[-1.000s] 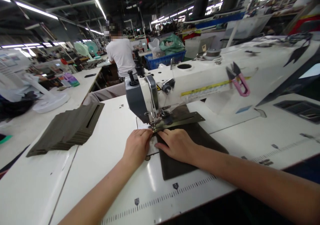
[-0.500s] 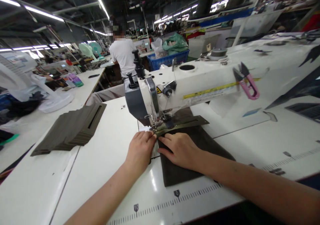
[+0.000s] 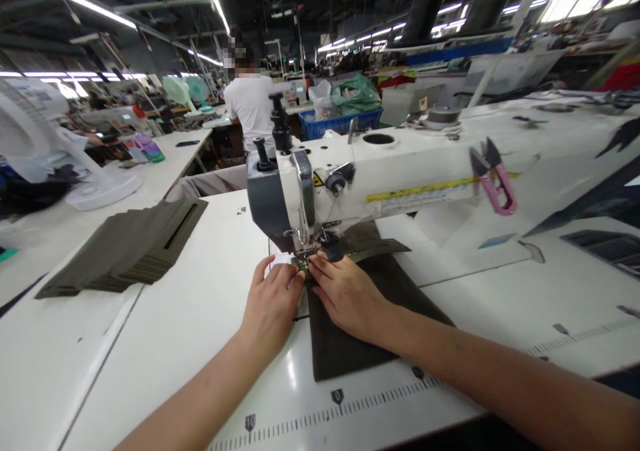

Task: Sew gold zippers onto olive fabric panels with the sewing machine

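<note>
A dark olive fabric panel (image 3: 345,354), perhaps leather-like, lies on the white table beneath the sewing machine (image 3: 425,161). Across its far part runs a narrow strip (image 3: 387,247) of similar colour, reaching out to the right of the presser foot (image 3: 303,257). My left hand (image 3: 273,301) is closed just left of the foot, fingertips pinching the work's edge. My right hand (image 3: 350,297) rests over the panel, its fingers pressed together on the strip and panel right beside the foot. The needle point and the fingertips' exact grip are hard to see.
A fanned stack of dark olive pieces (image 3: 125,247) lies on the left. Pink-handled thread snips (image 3: 497,181) hang on the machine arm. Ruler marks (image 3: 337,397) line the table's front edge. Beyond are a white fan (image 3: 103,187), a blue crate (image 3: 367,119) and a person in white (image 3: 253,107).
My right hand has moved forward and left, its fingertips now close against the presser foot. The strip's right end has shifted slightly left. The camera view has moved a little.
</note>
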`<state>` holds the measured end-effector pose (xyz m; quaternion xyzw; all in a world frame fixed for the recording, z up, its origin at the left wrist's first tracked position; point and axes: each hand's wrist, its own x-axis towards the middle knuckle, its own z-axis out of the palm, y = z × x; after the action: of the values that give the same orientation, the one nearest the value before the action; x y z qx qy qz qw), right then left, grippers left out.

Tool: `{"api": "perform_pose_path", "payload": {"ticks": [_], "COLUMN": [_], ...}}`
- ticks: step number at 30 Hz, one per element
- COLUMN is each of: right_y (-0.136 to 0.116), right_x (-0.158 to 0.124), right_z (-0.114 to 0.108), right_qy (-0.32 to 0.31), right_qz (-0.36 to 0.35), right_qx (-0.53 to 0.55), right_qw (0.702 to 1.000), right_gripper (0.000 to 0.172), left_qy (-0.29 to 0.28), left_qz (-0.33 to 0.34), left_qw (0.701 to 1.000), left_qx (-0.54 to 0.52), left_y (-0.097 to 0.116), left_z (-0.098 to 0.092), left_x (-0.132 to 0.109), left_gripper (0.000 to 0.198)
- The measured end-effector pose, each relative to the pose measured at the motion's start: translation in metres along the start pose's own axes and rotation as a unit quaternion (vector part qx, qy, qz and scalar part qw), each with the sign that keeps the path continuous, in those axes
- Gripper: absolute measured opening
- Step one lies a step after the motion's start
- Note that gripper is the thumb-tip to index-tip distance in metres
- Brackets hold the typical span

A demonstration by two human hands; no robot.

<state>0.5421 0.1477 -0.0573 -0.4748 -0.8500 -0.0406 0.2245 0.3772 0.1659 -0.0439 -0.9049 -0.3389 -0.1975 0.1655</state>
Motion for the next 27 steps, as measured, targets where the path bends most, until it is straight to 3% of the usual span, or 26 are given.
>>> {"api": "perform_pose_path", "payload": {"ticks": [11,27], "right_y": [0.003,0.008], "right_x": [0.003,0.011], "right_z": [-0.002,0.006], "right_qy": [-0.020,-0.007], "right_qz": [0.005,0.001], "right_qx": [0.018,0.024], "right_qw": [1.000,1.000], "right_gripper": [0.028,0.022], "left_qy": [-0.035,-0.018], "left_qz": [0.005,0.009], "left_qw": [0.999,1.000], "left_qx": [0.002,-0.012], "left_y": [-0.001,-0.007], "left_z": [0.002,0.005], "left_x": [0.007,0.007], "left_gripper": [0.016,0.016]}}
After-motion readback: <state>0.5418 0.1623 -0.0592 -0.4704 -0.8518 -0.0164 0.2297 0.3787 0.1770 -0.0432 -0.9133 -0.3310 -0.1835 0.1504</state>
